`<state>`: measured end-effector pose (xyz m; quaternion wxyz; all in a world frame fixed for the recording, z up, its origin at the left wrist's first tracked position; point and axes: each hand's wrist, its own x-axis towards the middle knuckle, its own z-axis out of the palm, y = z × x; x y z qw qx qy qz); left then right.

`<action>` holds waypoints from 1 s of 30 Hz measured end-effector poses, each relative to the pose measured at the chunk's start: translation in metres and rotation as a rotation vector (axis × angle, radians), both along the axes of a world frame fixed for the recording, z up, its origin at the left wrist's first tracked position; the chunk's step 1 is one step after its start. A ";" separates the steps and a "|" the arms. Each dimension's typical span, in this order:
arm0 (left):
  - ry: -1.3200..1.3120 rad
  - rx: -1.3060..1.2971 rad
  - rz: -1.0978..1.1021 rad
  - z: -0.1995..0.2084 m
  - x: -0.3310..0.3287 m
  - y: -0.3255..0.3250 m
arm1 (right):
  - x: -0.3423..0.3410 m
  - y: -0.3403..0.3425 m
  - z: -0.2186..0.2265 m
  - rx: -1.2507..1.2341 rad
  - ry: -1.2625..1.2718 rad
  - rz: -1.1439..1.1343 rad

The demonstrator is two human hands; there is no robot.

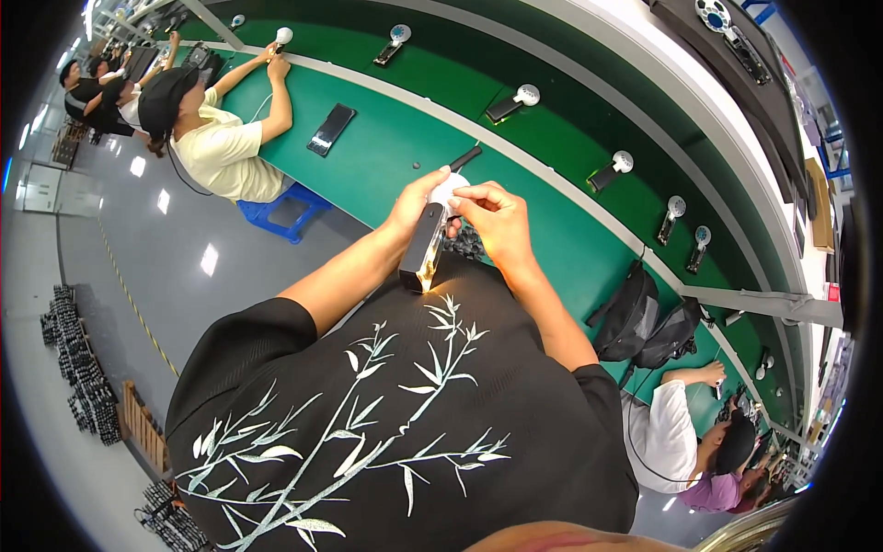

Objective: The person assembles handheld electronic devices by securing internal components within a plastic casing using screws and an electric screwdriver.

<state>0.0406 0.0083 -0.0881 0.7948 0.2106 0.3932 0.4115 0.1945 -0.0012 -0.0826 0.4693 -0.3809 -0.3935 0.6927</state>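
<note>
Left hand [410, 208] grips a black, box-like device [425, 241] with a round white head [451, 190], holding it before the chest at the green workbench's [386, 170] near edge. Right hand [499, 221] has thumb and forefinger drawn together against the white head; whether they pinch something small, I cannot tell. Yellow light glows at the device's lower end. Beyond the left forearm, a dark phone [331, 129] lies on the workbench.
</note>
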 end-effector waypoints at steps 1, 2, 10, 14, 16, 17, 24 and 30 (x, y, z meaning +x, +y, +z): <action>0.003 -0.020 -0.002 0.000 -0.001 -0.001 | -0.001 0.000 -0.005 0.030 -0.027 0.005; 0.000 -0.020 0.000 -0.002 -0.001 -0.001 | -0.002 0.001 -0.010 0.029 -0.031 0.007; -0.192 -0.094 -0.034 -0.016 -0.012 0.009 | -0.013 0.007 -0.010 0.083 -0.203 -0.094; -0.227 -0.096 -0.059 -0.015 -0.007 0.007 | -0.007 0.006 -0.012 -0.015 -0.053 -0.017; -0.238 -0.099 -0.063 -0.013 -0.003 0.003 | -0.001 0.005 -0.017 -0.073 0.095 0.047; -0.258 -0.121 -0.052 -0.009 -0.002 0.003 | 0.000 0.006 -0.020 -0.071 0.158 0.050; 0.007 0.061 -0.078 -0.002 0.007 0.002 | -0.007 0.002 0.013 -0.117 -0.133 0.037; -0.062 0.061 -0.147 0.006 0.004 -0.013 | -0.005 -0.001 0.019 -0.033 -0.077 0.150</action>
